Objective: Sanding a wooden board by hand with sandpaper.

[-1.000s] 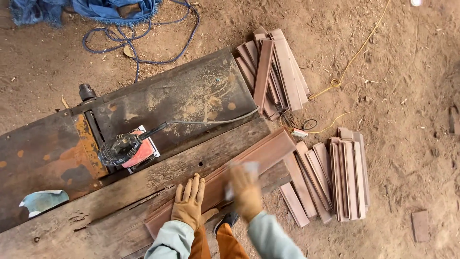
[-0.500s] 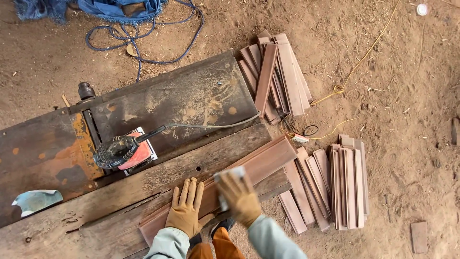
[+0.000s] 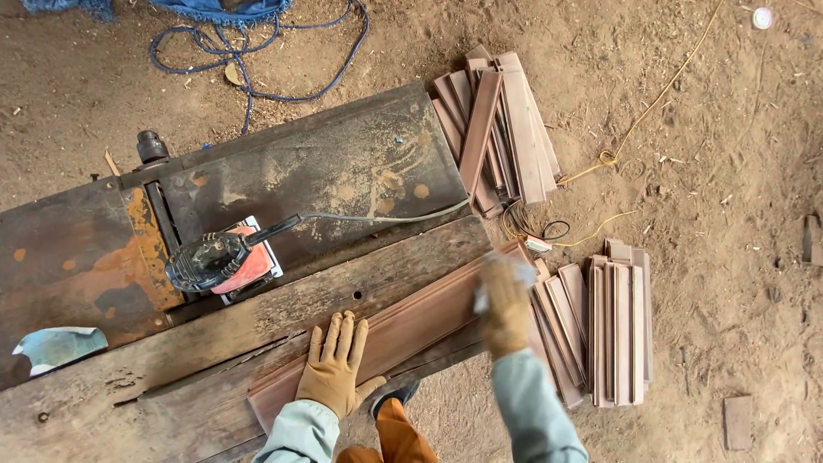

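A long reddish-brown wooden strip (image 3: 411,324) lies diagonally on a worn timber workbench (image 3: 171,356). My left hand (image 3: 335,364), in a tan glove, presses flat on the strip's near half with fingers spread. My right hand (image 3: 503,307), also gloved and blurred by motion, is at the strip's far right end, gripping a small pale sheet (image 3: 500,279) that looks like sandpaper.
A black and red electric sander (image 3: 221,262) rests on a rusty metal machine table (image 3: 326,176), its grey cord trailing right. Stacks of similar wooden strips lie on the dirt at top (image 3: 497,129) and right (image 3: 604,321). Blue rope (image 3: 257,60) and yellow cord (image 3: 634,111) cross the ground.
My right hand has slid with the pale sheet from the middle of the strip to its right end. My left hand has stayed pressed on the strip.
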